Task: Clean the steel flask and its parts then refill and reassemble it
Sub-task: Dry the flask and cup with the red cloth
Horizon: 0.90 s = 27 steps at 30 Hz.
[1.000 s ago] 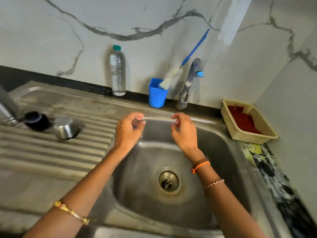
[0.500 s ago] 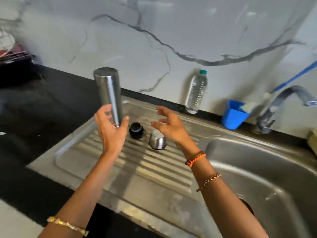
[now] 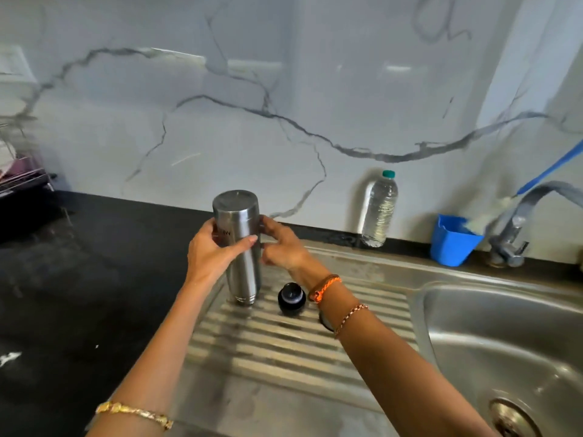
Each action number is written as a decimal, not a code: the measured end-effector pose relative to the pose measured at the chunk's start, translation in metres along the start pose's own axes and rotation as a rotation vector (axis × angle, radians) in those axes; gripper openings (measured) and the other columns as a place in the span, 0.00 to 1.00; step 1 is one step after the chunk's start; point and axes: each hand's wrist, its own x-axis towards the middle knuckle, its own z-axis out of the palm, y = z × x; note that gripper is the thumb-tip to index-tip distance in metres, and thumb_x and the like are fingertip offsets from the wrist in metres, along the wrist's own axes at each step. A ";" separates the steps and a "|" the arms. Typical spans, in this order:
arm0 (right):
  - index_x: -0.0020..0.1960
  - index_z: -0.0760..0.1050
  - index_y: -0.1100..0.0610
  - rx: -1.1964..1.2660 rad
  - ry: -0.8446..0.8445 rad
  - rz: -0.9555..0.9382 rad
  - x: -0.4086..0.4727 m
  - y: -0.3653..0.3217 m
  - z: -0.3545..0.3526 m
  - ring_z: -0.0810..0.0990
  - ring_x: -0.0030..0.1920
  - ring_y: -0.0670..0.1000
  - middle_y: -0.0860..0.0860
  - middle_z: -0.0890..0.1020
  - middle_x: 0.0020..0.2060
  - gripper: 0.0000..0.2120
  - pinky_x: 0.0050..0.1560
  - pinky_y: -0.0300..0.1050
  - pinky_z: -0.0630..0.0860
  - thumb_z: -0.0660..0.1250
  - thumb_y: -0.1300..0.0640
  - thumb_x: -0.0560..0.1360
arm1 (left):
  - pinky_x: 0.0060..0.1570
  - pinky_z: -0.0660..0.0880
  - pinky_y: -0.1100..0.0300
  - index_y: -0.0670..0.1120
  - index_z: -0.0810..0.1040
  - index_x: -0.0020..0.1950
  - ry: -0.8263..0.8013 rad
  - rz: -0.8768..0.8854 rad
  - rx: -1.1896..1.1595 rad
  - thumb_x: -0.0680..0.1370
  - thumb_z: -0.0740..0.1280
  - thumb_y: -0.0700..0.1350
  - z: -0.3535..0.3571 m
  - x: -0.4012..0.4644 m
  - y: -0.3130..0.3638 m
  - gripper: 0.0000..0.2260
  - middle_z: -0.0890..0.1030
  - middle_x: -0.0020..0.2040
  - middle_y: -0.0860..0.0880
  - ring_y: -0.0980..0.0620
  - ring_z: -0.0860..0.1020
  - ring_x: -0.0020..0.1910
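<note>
— Where is the steel flask (image 3: 242,247) right now?

— It stands upside down on the ribbed drainboard (image 3: 284,342), mouth end down on the ridges and flat base up. My left hand (image 3: 209,255) is wrapped round its upper body, thumb across the front and the fingers (image 3: 217,225) curled behind it. The printed lettering by my thumb reads inverted.

— And your other hand?

— My right hand (image 3: 284,247) is on the flask's right side at about the same height. Its fingers are bent against the steel wall, so both hands grip the flask between them.

— What lies around the flask?

— The black stopper (image 3: 291,298) sits on the drainboard just to the right of the flask's foot, apart from it, below my right wrist. A small piece of something round shows under that wrist, but my arm hides most of it and I cannot tell what it is.

— Anything further off?

— To the right of the flask, against the marble wall, a clear plastic water bottle (image 3: 379,209) with a green cap stands upright on the black desk (image 3: 63,279). Further right is a blue cup (image 3: 454,241) holding a blue-handled brush (image 3: 542,175), then the tap (image 3: 517,222), all beyond the sink basin (image 3: 504,342). Far to the left of the flask a wire rack (image 3: 19,171) shows at the edge of the view.
</note>
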 end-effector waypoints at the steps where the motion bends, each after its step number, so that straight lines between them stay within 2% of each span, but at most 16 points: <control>1: 0.69 0.65 0.57 0.053 0.018 0.015 0.000 -0.003 0.002 0.74 0.62 0.57 0.55 0.73 0.63 0.30 0.44 0.40 0.75 0.56 0.77 0.71 | 0.52 0.77 0.50 0.50 0.74 0.52 -0.004 0.021 0.061 0.61 0.79 0.54 -0.002 0.002 0.005 0.25 0.80 0.49 0.49 0.49 0.79 0.50; 4: 0.71 0.65 0.55 0.132 0.041 0.063 -0.005 -0.003 -0.001 0.74 0.63 0.57 0.51 0.73 0.64 0.34 0.56 0.51 0.76 0.53 0.79 0.69 | 0.48 0.77 0.52 0.51 0.74 0.48 0.040 0.114 0.207 0.60 0.79 0.56 -0.006 -0.003 0.019 0.23 0.80 0.45 0.50 0.48 0.79 0.46; 6: 0.69 0.67 0.55 0.230 0.044 0.037 -0.006 -0.008 -0.010 0.76 0.61 0.54 0.50 0.74 0.64 0.35 0.62 0.53 0.73 0.52 0.80 0.68 | 0.48 0.77 0.52 0.49 0.76 0.51 0.102 0.215 0.219 0.59 0.79 0.58 -0.007 -0.004 0.034 0.27 0.81 0.46 0.50 0.48 0.79 0.46; 8: 0.63 0.72 0.55 0.470 0.042 -0.028 -0.004 -0.020 -0.024 0.77 0.55 0.51 0.48 0.77 0.57 0.25 0.60 0.53 0.73 0.53 0.76 0.73 | 0.48 0.76 0.54 0.47 0.76 0.57 0.149 0.353 0.180 0.58 0.78 0.59 -0.007 0.002 0.055 0.32 0.80 0.49 0.51 0.51 0.78 0.46; 10: 0.54 0.75 0.57 0.699 0.079 -0.057 -0.007 -0.031 -0.041 0.78 0.51 0.52 0.51 0.79 0.51 0.10 0.53 0.49 0.77 0.56 0.64 0.79 | 0.46 0.75 0.57 0.45 0.74 0.60 0.135 0.554 0.153 0.57 0.73 0.62 -0.001 0.008 0.076 0.37 0.79 0.52 0.50 0.53 0.76 0.46; 11: 0.51 0.76 0.59 0.778 0.125 -0.039 -0.011 -0.033 -0.052 0.78 0.49 0.52 0.52 0.79 0.48 0.09 0.48 0.47 0.79 0.57 0.58 0.79 | 0.45 0.76 0.57 0.45 0.73 0.60 0.103 0.666 0.151 0.57 0.72 0.62 0.005 0.008 0.084 0.37 0.79 0.53 0.49 0.52 0.77 0.47; 13: 0.47 0.78 0.61 0.863 0.189 0.028 -0.020 -0.029 -0.072 0.79 0.47 0.54 0.55 0.79 0.47 0.16 0.40 0.46 0.81 0.58 0.50 0.79 | 0.45 0.77 0.57 0.47 0.71 0.60 0.039 0.873 0.148 0.59 0.72 0.61 0.020 0.006 0.089 0.34 0.79 0.54 0.46 0.49 0.78 0.50; 14: 0.45 0.81 0.61 0.898 0.207 0.063 -0.026 -0.025 -0.082 0.80 0.46 0.55 0.57 0.80 0.47 0.19 0.40 0.47 0.81 0.58 0.48 0.78 | 0.47 0.77 0.57 0.46 0.70 0.60 0.012 0.967 0.139 0.60 0.73 0.59 0.031 0.003 0.088 0.33 0.79 0.55 0.45 0.48 0.77 0.52; 16: 0.43 0.84 0.62 0.913 0.183 0.116 -0.039 -0.012 -0.102 0.82 0.47 0.55 0.59 0.82 0.48 0.24 0.49 0.48 0.79 0.60 0.43 0.76 | 0.52 0.74 0.60 0.44 0.69 0.60 -0.054 1.141 0.100 0.62 0.74 0.57 0.052 -0.007 0.087 0.32 0.77 0.58 0.45 0.48 0.75 0.55; 17: 0.47 0.83 0.63 0.890 0.173 0.137 -0.049 -0.005 -0.111 0.82 0.49 0.55 0.59 0.82 0.50 0.24 0.56 0.50 0.76 0.64 0.41 0.72 | 0.55 0.73 0.60 0.43 0.69 0.61 -0.103 1.209 0.070 0.64 0.74 0.56 0.062 -0.014 0.084 0.32 0.75 0.59 0.46 0.48 0.75 0.56; 19: 0.60 0.77 0.63 0.810 0.214 0.180 -0.071 0.011 -0.129 0.78 0.58 0.57 0.60 0.79 0.58 0.36 0.64 0.53 0.72 0.74 0.39 0.61 | 0.61 0.71 0.59 0.42 0.68 0.62 -0.239 1.313 0.019 0.68 0.73 0.54 0.084 -0.031 0.075 0.29 0.72 0.61 0.47 0.47 0.74 0.59; 20: 0.63 0.73 0.63 0.768 0.258 0.196 -0.081 0.019 -0.138 0.76 0.59 0.57 0.60 0.78 0.58 0.40 0.63 0.53 0.72 0.75 0.40 0.59 | 0.63 0.70 0.57 0.41 0.68 0.62 -0.309 1.364 0.006 0.69 0.72 0.52 0.094 -0.041 0.070 0.27 0.72 0.62 0.46 0.46 0.73 0.60; 21: 0.63 0.73 0.63 0.730 0.312 0.196 -0.092 0.027 -0.146 0.77 0.56 0.56 0.59 0.78 0.54 0.39 0.62 0.52 0.73 0.75 0.42 0.60 | 0.66 0.68 0.57 0.41 0.68 0.62 -0.374 1.413 0.000 0.71 0.70 0.50 0.106 -0.053 0.066 0.25 0.71 0.62 0.46 0.45 0.72 0.62; 25: 0.52 0.76 0.63 0.664 0.396 0.169 -0.121 0.035 -0.165 0.79 0.41 0.52 0.56 0.81 0.39 0.23 0.47 0.45 0.78 0.76 0.58 0.61 | 0.67 0.65 0.60 0.46 0.70 0.61 -0.500 1.485 0.012 0.71 0.66 0.39 0.140 -0.084 0.069 0.18 0.69 0.62 0.47 0.47 0.69 0.64; 26: 0.51 0.76 0.63 0.649 0.447 0.137 -0.128 0.034 -0.171 0.79 0.40 0.52 0.56 0.81 0.38 0.20 0.44 0.44 0.79 0.75 0.59 0.61 | 0.66 0.66 0.62 0.48 0.71 0.59 -0.508 1.387 -0.040 0.71 0.64 0.36 0.145 -0.089 0.075 0.18 0.69 0.62 0.49 0.49 0.69 0.63; 27: 0.49 0.76 0.62 0.597 0.519 0.106 -0.135 0.033 -0.178 0.79 0.39 0.52 0.55 0.81 0.38 0.17 0.43 0.43 0.79 0.74 0.60 0.61 | 0.64 0.69 0.63 0.49 0.71 0.58 -0.519 1.195 -0.134 0.70 0.64 0.33 0.148 -0.095 0.083 0.19 0.70 0.61 0.51 0.53 0.71 0.61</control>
